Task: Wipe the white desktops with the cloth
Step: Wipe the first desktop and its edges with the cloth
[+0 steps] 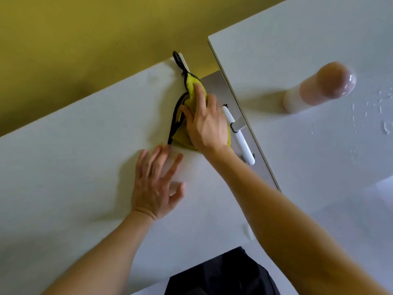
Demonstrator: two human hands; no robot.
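A yellow cloth with black edging and a black hang loop lies bunched on the near white desktop, close to its right edge. My right hand presses flat on the cloth with its fingers spread and straight. My left hand rests open on the desktop just below and left of the cloth, fingers spread, not touching it. A second white desktop stands higher on the right, with water drops scattered near its right edge.
A white handle on a grey metal bracket sits in the gap between the two desktops, right beside my right hand. A pinkish bottle stands on the right desktop. An olive-yellow floor lies beyond. Dark clothing shows at the bottom.
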